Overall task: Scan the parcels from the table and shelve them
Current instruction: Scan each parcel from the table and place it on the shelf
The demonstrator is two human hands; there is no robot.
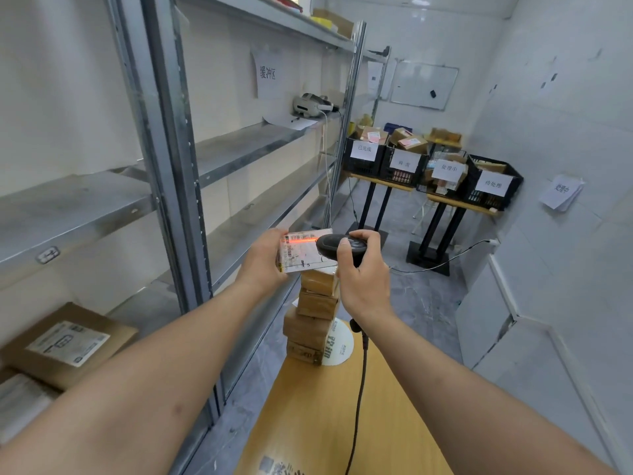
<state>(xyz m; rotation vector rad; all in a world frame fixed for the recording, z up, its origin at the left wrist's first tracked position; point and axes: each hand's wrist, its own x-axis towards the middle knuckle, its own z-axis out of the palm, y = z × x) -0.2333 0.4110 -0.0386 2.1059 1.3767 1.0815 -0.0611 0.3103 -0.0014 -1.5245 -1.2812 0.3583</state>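
Low on the left, the rack [178, 186] of dull grey steel already carries a flat brown carton [68, 344] with a white label, and something pale lies below it, too cut off to name. So a little shelving looks done; the other shelves in sight are bare metal, apart from a white headset [310, 104] and paper higher up.

The left hand [265, 257] grips one parcel [305, 250] by its near end, fingers wrapped behind it, the label side turned up. It is a small flat box, its face white, glossy and printed with barcodes. An orange scan line [301, 238] lies across the top edge of that label, so I judge the scan is happening right now and this parcel has yet to go to a shelf.

The right hand [361, 269] is closed round the scanner [337, 248], a rounded black plastic thing, thumb on top, nose just beside the label. Its black cord [359, 389] hangs down over the table [325, 423], smooth yellow wood.

Right under the hands, at the table's far end, a stack [313, 320] of four or so rough brown cardboard boxes waits, slightly skewed. Those are left to do.

Far right, black plastic crates [431, 166] with paper signs sit on stands, full of more cartons.
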